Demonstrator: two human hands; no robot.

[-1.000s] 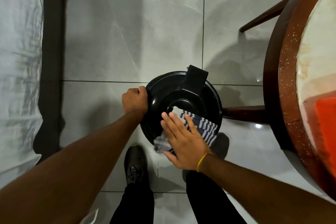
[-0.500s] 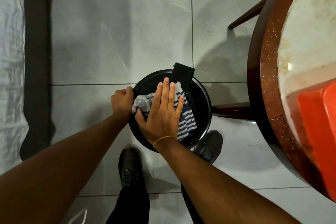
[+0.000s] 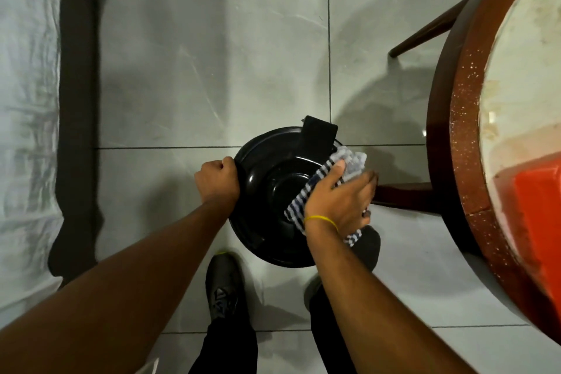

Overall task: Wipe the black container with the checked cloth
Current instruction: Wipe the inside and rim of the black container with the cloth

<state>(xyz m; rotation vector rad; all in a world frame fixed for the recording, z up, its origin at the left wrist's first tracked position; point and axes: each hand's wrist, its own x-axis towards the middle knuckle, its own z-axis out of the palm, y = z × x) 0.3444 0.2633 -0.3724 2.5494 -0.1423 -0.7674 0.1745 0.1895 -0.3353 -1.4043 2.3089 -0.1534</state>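
A round black container [image 3: 270, 191] with a glossy domed lid and a black tab at its far edge stands on the tiled floor in front of my feet. My left hand [image 3: 217, 179] is closed on its left rim and holds it. My right hand [image 3: 340, 200] presses the blue-and-white checked cloth [image 3: 306, 194] flat against the lid's right side, fingers spread over the cloth. Part of the cloth bunches beyond my fingertips at the container's far right edge, and a corner hangs below my wrist.
A round table [image 3: 455, 130] with a dark red-brown rim stands close on the right, its legs reaching toward the container. An orange object [image 3: 540, 206] lies on the tabletop. White sheeting [image 3: 27, 100] covers the left side. My black shoes [image 3: 224, 285] stand just below the container.
My right hand has swept the cloth from the lid's left-centre across to its right edge. My left hand has kept its grip on the left rim.
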